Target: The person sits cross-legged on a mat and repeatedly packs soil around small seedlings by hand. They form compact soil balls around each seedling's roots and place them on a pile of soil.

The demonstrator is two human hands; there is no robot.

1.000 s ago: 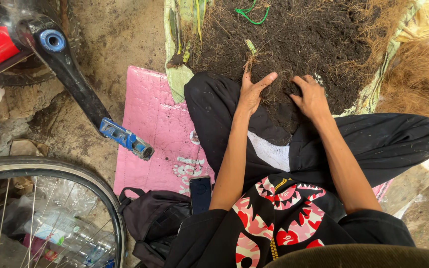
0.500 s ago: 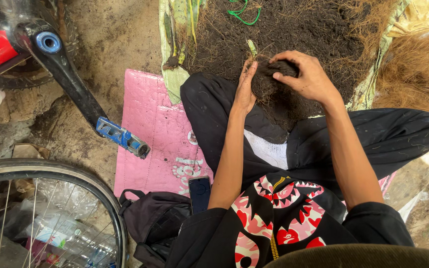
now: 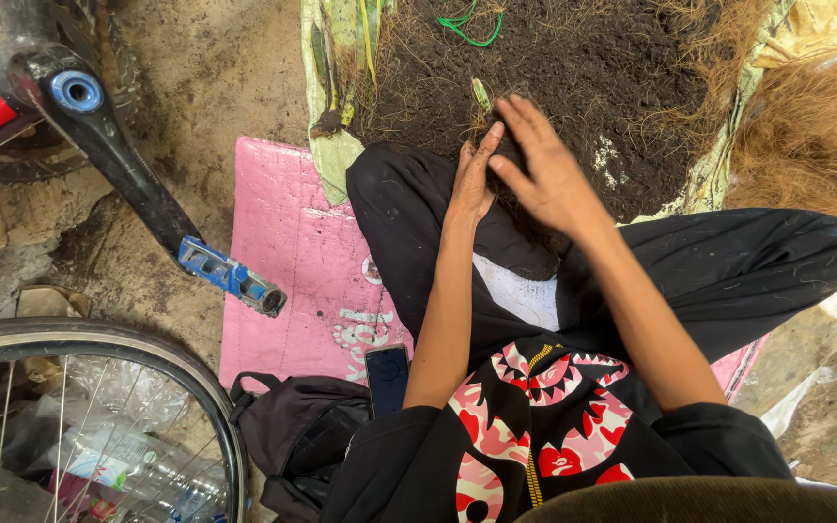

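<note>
Left hand (image 3: 472,182) and right hand (image 3: 542,174), fingers extended and holding nothing, meet at the soil heap's (image 3: 573,68) near edge; right hand motion-blurred, fingertip contact indeterminate.

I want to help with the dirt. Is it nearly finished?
Done: dark soil lies heaped on the sheet. In hand: left hand and right hand meet over its near edge. Left: stringy roots and a green wire are mixed in.

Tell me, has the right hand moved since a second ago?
Yes. The right hand has lifted off the dark soil heap and swung toward the left hand, nearer the small green shoot.
</note>
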